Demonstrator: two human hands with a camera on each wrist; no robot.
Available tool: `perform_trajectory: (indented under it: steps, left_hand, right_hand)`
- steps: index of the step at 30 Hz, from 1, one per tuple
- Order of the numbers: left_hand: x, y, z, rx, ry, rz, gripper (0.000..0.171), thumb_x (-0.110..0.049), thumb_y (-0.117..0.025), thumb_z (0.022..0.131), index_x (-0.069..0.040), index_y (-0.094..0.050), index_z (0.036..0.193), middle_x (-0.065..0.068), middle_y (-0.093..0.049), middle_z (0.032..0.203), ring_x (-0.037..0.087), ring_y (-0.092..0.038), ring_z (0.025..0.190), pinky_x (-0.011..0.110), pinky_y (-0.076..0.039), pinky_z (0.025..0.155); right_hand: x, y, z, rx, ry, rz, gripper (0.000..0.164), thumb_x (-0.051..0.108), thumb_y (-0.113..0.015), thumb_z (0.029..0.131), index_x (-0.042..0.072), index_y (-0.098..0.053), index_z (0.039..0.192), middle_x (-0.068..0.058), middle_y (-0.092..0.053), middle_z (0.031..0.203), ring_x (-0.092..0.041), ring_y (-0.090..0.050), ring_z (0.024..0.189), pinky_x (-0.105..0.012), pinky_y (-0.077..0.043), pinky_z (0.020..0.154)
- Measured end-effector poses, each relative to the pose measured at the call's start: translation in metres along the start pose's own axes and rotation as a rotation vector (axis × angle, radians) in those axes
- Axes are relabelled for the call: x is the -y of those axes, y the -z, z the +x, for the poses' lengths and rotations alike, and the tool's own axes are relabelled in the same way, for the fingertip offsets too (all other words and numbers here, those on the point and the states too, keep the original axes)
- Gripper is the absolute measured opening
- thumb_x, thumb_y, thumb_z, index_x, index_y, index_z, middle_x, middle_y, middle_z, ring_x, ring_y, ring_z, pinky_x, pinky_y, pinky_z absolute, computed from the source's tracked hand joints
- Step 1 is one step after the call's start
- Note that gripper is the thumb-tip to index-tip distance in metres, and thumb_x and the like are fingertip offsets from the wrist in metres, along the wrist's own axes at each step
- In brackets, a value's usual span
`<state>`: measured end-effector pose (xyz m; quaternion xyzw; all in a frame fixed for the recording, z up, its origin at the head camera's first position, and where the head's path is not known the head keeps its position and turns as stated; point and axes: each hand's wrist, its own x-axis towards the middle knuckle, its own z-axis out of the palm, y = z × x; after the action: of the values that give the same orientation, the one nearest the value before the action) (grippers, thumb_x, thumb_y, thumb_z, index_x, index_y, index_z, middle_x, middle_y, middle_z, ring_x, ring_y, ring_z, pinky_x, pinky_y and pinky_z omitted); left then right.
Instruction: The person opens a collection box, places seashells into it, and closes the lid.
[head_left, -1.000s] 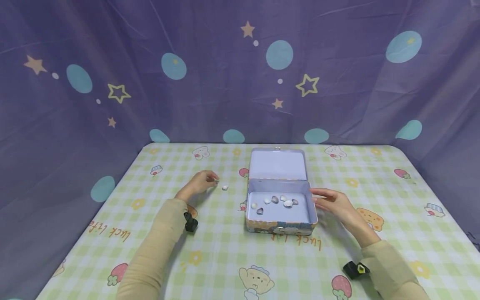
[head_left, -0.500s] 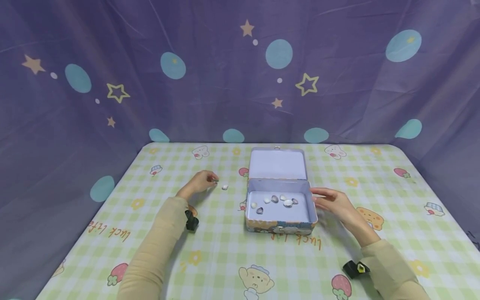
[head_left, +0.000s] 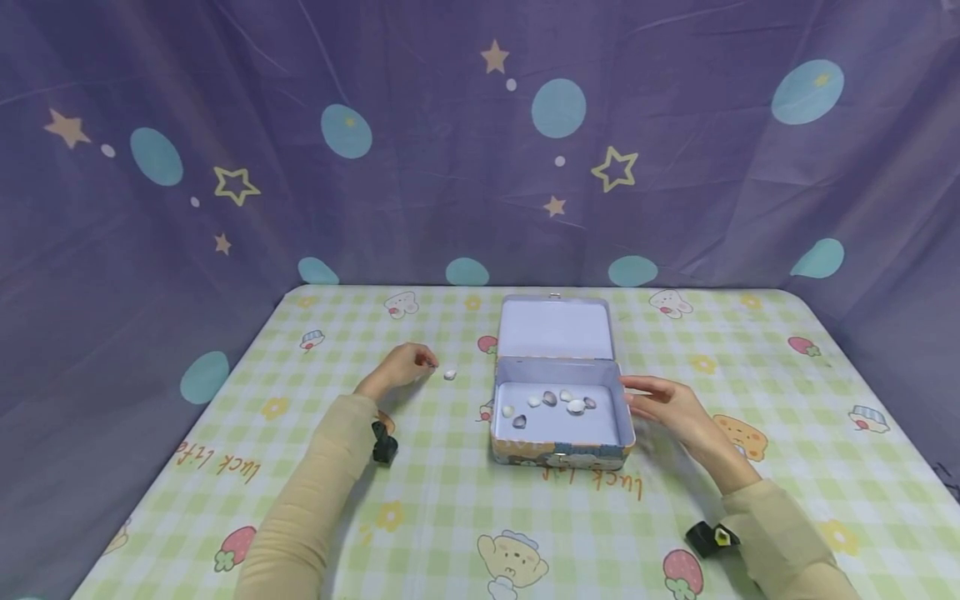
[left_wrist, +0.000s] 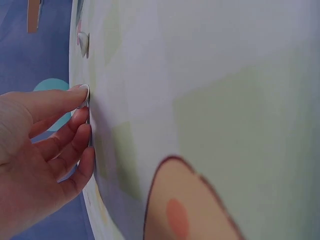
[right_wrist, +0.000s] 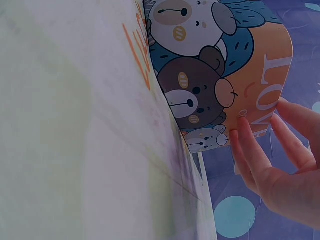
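Over the left part of the table, my left hand (head_left: 403, 367) pinches a small pale seashell (left_wrist: 86, 94) between thumb and fingertips, right at the cloth. One more seashell (head_left: 450, 375) lies just to the right of those fingers. A tin box (head_left: 517, 457) with its lid (head_left: 557, 329) raised stands right of the middle; inside are several white and purplish seashells (head_left: 576, 407). My right hand (head_left: 671, 408) touches the box's right side with extended fingers; in the right wrist view the fingertips (right_wrist: 243, 122) rest against its orange cartoon-printed wall.
A green-and-white checked cloth (head_left: 435, 517) with printed cartoons covers the table. Behind it hangs a purple curtain (head_left: 435, 192) with stars and blue ovals. Black wrist devices (head_left: 385, 448) hang at both sleeves.
My left hand has dipped slightly, its fingertips bringing the pinched seashell down toward the cloth. The right hand, the box and the other seashells stay put.
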<state>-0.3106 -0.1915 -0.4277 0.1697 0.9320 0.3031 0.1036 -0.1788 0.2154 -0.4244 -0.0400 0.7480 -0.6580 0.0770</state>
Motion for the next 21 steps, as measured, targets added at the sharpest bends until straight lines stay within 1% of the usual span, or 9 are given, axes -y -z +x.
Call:
perform_trajectory:
  steps: [3, 7, 14, 21]
  left_hand:
    - [-0.0071, 0.0009, -0.0057, -0.01, 0.011, 0.021, 0.008, -0.003, -0.057, 0.082, 0.0, -0.063, 0.087, 0.007, -0.055, 0.073, 0.015, -0.044, 0.063, 0.025, -0.037, 0.056]
    - [-0.0102, 0.0008, -0.0081, -0.02, 0.019, 0.029, 0.008, -0.003, -0.057, 0.082, -0.001, -0.063, 0.086, 0.005, -0.054, 0.073, 0.013, -0.043, 0.063, 0.024, -0.036, 0.058]
    - [-0.0095, 0.001, -0.0076, -0.026, -0.009, 0.03, 0.008, -0.001, -0.056, 0.08, -0.002, -0.063, 0.084, 0.005, -0.054, 0.073, 0.015, -0.044, 0.064, 0.026, -0.036, 0.058]
    - [-0.0115, 0.0024, -0.0077, -0.043, -0.001, 0.035, 0.009, -0.001, -0.056, 0.079, -0.004, -0.063, 0.084, 0.005, -0.055, 0.075, 0.015, -0.045, 0.065, 0.025, -0.037, 0.057]
  right_hand:
    - [0.0003, -0.0001, -0.0001, 0.001, -0.004, -0.005, 0.054, 0.022, -0.061, 0.083, -0.008, -0.044, 0.125, -0.026, -0.04, 0.129, 0.001, -0.056, 0.093, -0.026, -0.046, 0.082]
    - [0.0004, -0.0003, -0.0001, 0.0, -0.009, -0.01, 0.054, 0.022, -0.062, 0.083, -0.008, -0.044, 0.125, -0.025, -0.041, 0.129, 0.001, -0.056, 0.093, -0.027, -0.046, 0.083]
    - [0.0018, -0.0006, -0.0011, -0.007, -0.015, -0.016, 0.054, 0.023, -0.061, 0.084, -0.008, -0.044, 0.125, -0.025, -0.041, 0.129, 0.001, -0.056, 0.093, -0.024, -0.046, 0.081]
    - [0.0017, -0.001, -0.0002, -0.007, -0.017, -0.014, 0.054, 0.022, -0.061, 0.083, -0.008, -0.044, 0.125, -0.025, -0.041, 0.129, 0.001, -0.056, 0.092, -0.024, -0.047, 0.081]
